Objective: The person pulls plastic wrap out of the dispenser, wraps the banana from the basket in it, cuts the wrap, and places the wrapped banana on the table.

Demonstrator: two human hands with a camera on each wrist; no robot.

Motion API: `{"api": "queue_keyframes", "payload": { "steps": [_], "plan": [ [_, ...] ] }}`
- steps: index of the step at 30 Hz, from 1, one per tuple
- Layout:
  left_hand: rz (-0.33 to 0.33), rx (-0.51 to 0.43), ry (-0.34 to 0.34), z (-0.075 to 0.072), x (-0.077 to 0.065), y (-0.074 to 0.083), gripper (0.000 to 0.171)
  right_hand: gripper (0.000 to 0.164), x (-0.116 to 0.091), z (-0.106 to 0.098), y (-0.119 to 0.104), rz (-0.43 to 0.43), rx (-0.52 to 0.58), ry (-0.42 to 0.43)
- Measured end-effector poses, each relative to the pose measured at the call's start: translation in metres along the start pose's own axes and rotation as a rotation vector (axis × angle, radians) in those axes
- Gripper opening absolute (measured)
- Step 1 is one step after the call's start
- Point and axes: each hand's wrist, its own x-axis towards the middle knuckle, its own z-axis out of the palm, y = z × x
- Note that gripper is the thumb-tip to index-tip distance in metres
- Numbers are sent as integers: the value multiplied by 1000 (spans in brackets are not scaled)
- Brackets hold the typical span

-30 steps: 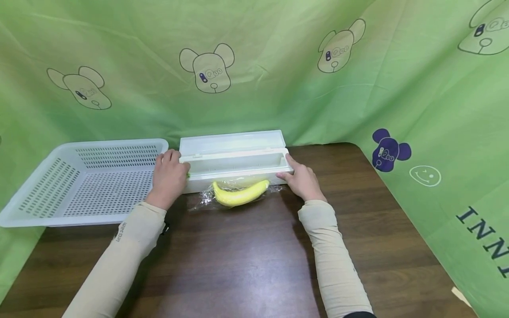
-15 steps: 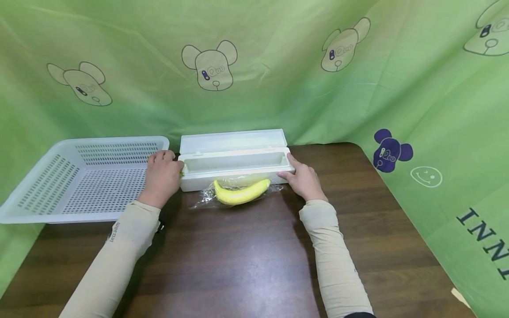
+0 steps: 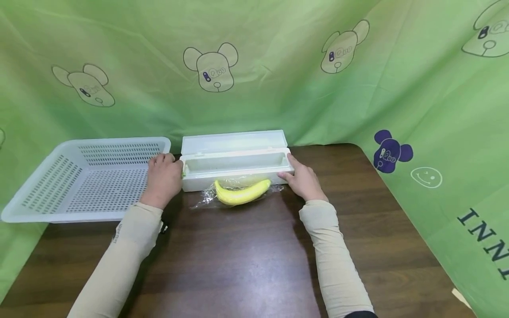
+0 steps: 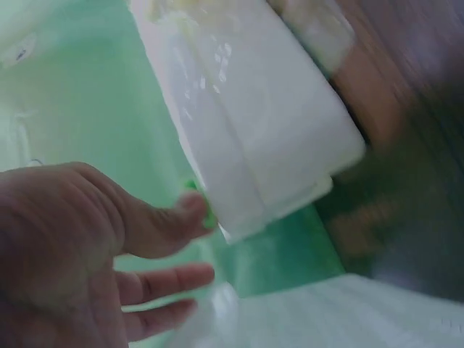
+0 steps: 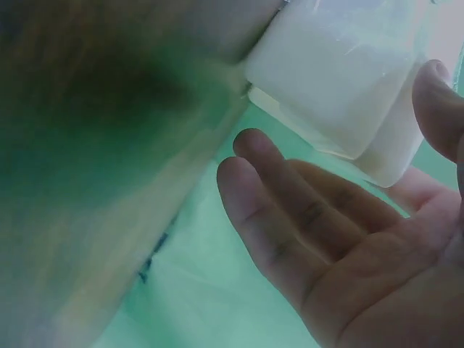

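Note:
A long white cling film dispenser (image 3: 199, 182) lies across the back of the table, its lid (image 3: 234, 142) raised behind it. My left hand (image 3: 162, 180) is at its left end. In the left wrist view that thumb presses a small green slider (image 4: 211, 217) at the box's corner, with the fingertips partly hidden. At the opposite end my right hand (image 3: 304, 180) holds the box, thumb toward the front; in the right wrist view its other fingers (image 5: 268, 217) stretch out past the end. A yellow banana (image 3: 242, 194) lies on clear film (image 3: 207, 196) along the box's front.
To the left stands a white slotted plastic basket (image 3: 91, 216), close beside my left hand. A green printed curtain (image 3: 278, 88) hangs right behind the box and down the right side. Brown wooden table (image 3: 230, 256) stretches in front of the banana.
My left hand has shifted slightly left with the green slider, to the box's very end, and then stays there. The right hand, box and banana keep their places.

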Motion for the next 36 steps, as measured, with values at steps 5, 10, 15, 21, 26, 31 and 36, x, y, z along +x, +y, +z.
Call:
{"api": "queue_keyframes", "payload": {
  "steps": [5,10,15,21,26,31,36],
  "plan": [
    [-22,-35,-5,6,0,19,21,62,-1,-6,-11,-77,-32,30],
    [-56,-200,-103,12,5,33,28,21,-2,-7,-19,-161,-61,79],
    [-90,-273,-119,19,7,38,25,14,-4,-8,-24,-173,-94,103],
    [-63,-286,-55,26,10,40,20,10,-5,-12,-22,-211,-90,98],
    [-9,-265,-6,27,12,41,11,14,-10,-23,-23,-215,-59,71],
    [39,-224,16,27,13,41,11,12,-14,-33,-27,-202,-59,12],
    [37,-235,-22,25,10,34,10,10,-16,-37,-35,-218,-99,-65]
  ]
}}
